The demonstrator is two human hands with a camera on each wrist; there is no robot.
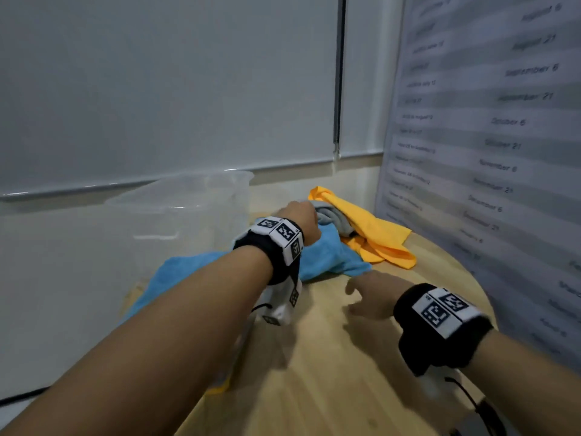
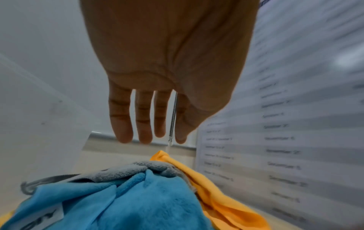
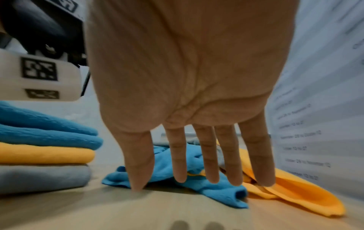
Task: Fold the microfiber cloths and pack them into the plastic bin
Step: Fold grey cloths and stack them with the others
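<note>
Clear plastic bin (image 1: 195, 209) at the table's far left; folded stack (image 3: 45, 149) beside it; left hand (image 1: 300, 220) spread flat over crumpled blue cloth (image 1: 327, 253), grey cloth (image 2: 126, 171), orange cloth (image 1: 371, 231); right hand (image 1: 375, 294) splayed above the wooden table (image 1: 345, 372), holding nothing

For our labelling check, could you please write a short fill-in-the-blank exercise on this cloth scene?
1. The folded stack has a ___ cloth at the bottom.
2. The left hand reaches over the loose pile with ___ fingers.
3. The clear plastic bin stands on the person's ___ side of the loose pile.

Missing: grey; straight; left
</note>
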